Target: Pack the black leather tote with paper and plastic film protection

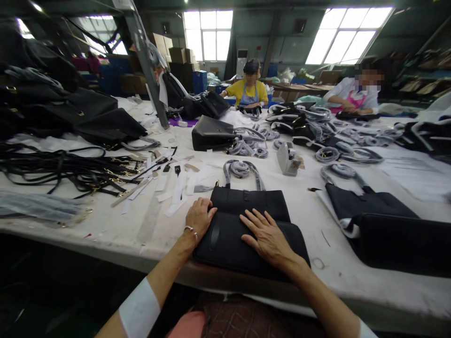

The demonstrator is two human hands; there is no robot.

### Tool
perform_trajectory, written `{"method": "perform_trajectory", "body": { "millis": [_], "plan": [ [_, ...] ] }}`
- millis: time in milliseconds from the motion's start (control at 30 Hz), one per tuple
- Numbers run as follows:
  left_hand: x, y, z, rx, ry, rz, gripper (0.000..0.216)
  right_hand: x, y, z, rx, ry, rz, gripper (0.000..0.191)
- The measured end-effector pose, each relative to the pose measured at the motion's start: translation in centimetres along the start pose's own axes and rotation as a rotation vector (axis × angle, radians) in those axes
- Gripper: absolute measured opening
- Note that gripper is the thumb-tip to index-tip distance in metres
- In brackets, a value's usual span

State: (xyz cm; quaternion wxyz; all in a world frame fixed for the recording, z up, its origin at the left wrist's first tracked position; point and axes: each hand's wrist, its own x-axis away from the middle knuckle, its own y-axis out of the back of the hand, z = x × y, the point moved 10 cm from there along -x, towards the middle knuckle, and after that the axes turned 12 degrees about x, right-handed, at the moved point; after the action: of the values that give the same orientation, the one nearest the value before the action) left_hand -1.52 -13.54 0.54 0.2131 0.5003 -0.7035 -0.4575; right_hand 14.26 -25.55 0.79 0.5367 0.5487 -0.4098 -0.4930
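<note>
Bag front beneath both flat hands

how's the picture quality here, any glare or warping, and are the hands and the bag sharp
Head view: the windows are blown out white; the table edge bows from wide-angle distortion; the left hand, right hand and black bag are sharp, though the bag's dark surface shows little detail.

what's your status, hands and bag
Left hand curled on the bag's left edge. Right hand flat on top, fingers spread. Nothing held. Second bag to the right, apart.
</note>
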Motion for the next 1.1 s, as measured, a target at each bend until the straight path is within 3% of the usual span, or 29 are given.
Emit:
{"method": "perform_trajectory", "body": {
  "millis": [100,233,333,433,500,633,733,833,933,1000,1067,1100],
  "plan": [
    [0.5,-0.1,-2.6,-0.016,-0.132,0.029,0.018,-0.1,-1.3,-0.6,-0.012,-0.012,0.018,0.055],
    [3.0,-3.0,-7.1,-0.007,-0.442,0.173,0.043,0.3,-1.4,-0.8,-0.036,-0.001,0.011,0.056],
    [4.1,-5.4,-7.5,-0.042,-0.482,0.265,0.061,0.2,-1.5,-1.3,-0.093,-0.021,0.044,0.053],
    [4.1,-6.0,-7.0,-0.039,-0.455,0.292,0.061,-1.5,-0.9,-1.9,-0.21,-0.137,0.056,0.049],
    [3.9,-5.9,-7.0,-0.024,-0.446,0.296,0.059,-4.0,0.4,-1.1,-0.263,-0.146,0.0,0.048],
    [3.6,-5.2,-7.4,0.018,-0.443,0.277,0.06,-10.6,2.4,2.7,-0.242,0.009,-0.11,0.044],
    [3.5,-5.1,-7.5,0.052,-0.432,0.268,0.061,-14.3,1.3,3.4,-0.191,0.016,-0.143,0.042],
    [3.8,-4.9,-6.9,0.106,-0.409,0.256,0.061,-15.8,-1.0,2.8,-0.203,0.034,-0.167,0.039],
    [3.4,-3.7,-6.3,0.249,-0.388,0.274,0.037,-16.1,-3.1,2.1,-0.234,0.083,-0.17,0.039],
    [1.6,-2.1,-6.2,0.369,-0.348,0.278,0.027,-16.2,-3.8,2.0,-0.222,0.113,-0.162,0.041],
    [-2.2,-0.2,-6.8,0.396,-0.322,0.257,0.025,-16.4,-4.1,2.1,-0.21,0.127,-0.156,0.041],
    [-4.9,1.0,-7.2,0.36,-0.305,0.188,0.026,-16.5,-3.9,2.1,-0.215,0.126,-0.163,0.04]
  ]
}}
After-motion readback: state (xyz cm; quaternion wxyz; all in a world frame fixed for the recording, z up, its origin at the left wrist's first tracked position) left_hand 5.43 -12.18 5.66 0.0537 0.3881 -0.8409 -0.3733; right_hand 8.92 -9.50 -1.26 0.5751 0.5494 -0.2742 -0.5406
